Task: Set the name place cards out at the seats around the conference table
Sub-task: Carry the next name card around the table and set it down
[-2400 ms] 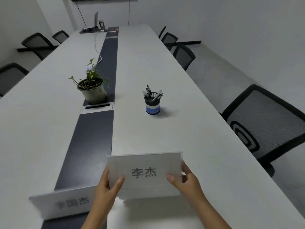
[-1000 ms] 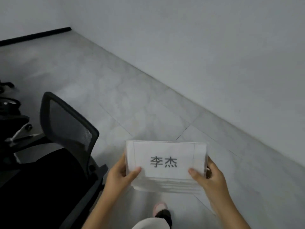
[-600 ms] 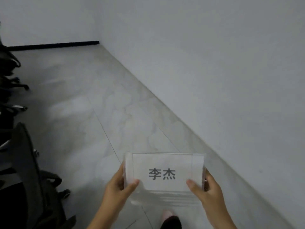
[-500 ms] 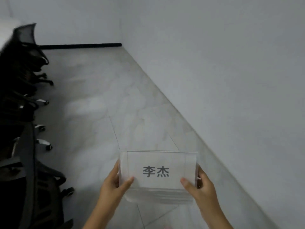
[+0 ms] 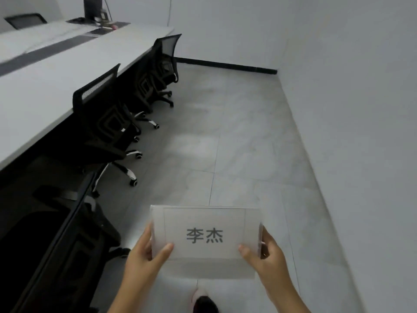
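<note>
The view has swung from the bare wall and floor back to the worktop (image 5: 56, 71), now running along the left with chairs (image 5: 106, 116) tucked under it, so the next seat is probably near. The cards (image 5: 204, 236) remain a stack over the floor, left hand (image 5: 144, 260) and right hand (image 5: 268, 256) pinching its sides.
</note>
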Tool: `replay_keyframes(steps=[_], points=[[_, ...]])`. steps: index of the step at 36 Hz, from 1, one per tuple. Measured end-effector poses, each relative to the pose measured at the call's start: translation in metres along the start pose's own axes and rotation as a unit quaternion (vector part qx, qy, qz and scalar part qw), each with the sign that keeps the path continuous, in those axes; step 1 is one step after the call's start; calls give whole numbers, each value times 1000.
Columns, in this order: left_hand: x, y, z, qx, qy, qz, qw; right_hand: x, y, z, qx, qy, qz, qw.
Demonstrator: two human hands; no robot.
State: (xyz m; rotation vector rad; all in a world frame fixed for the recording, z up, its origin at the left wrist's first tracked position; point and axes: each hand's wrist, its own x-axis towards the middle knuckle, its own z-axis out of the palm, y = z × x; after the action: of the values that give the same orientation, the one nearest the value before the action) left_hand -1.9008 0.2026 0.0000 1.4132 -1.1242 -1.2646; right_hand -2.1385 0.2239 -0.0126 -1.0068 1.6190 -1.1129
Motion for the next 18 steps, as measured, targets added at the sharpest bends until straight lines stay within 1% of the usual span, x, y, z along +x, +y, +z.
replay_keyframes(steps=[6, 12, 16, 18], points=[[98, 19, 19, -8, 32, -6, 999, 103, -34, 10, -8, -24, -24, 999], [163, 24, 31, -17, 90, -31, 995, 201, -49, 25, -32, -72, -23, 997], [217, 24, 35, -33, 147, -46, 988, 276, -68, 49, -45, -137, -16, 989], [246, 26, 35, -39, 180, -46, 982, 319, -80, 66, -47, -171, -29, 984]])
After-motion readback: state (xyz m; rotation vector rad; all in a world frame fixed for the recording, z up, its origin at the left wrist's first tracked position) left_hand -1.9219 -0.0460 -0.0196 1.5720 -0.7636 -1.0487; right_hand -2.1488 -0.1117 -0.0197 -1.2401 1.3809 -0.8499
